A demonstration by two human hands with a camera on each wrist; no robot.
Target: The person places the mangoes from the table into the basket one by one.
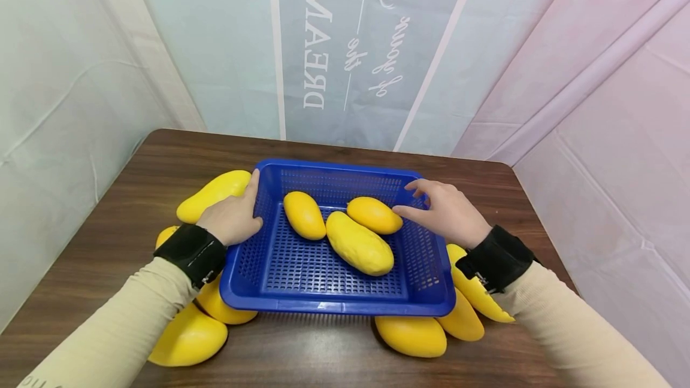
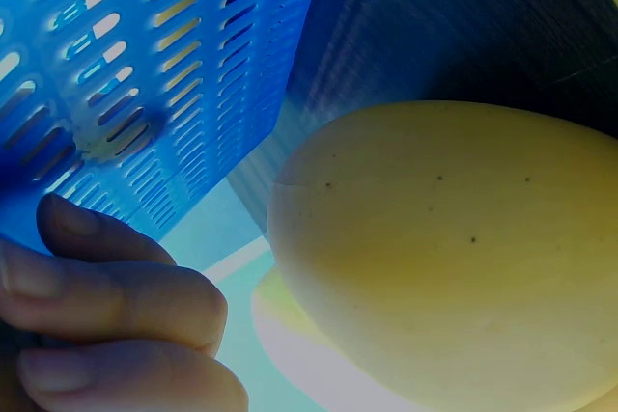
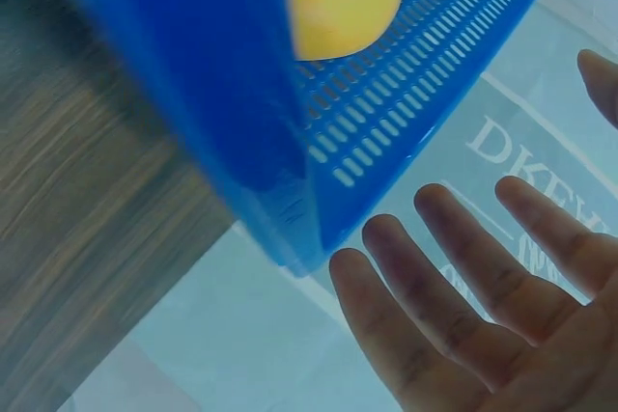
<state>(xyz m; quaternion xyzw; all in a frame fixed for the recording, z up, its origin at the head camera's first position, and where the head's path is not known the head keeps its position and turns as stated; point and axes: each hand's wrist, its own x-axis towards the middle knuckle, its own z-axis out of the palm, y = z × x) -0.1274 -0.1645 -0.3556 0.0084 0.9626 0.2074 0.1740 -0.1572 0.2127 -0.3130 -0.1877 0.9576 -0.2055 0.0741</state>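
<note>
A blue plastic basket with slotted walls stands in the middle of the table, holding a left mango, a right mango and a larger, bumpy yellow fruit. At the basket's left rim, my left hand grips the edge, thumb on the inner side and index finger stretched along the rim. Its other fingers curl against the outside in the left wrist view. Over the right rim hovers my right hand, fingers spread and apart from the basket, its thumb near the right mango.
Several mangoes lie on the brown wooden table left of the basket, including a long one and a front one. More mangoes sit at the front right. A printed cloth hangs behind the table.
</note>
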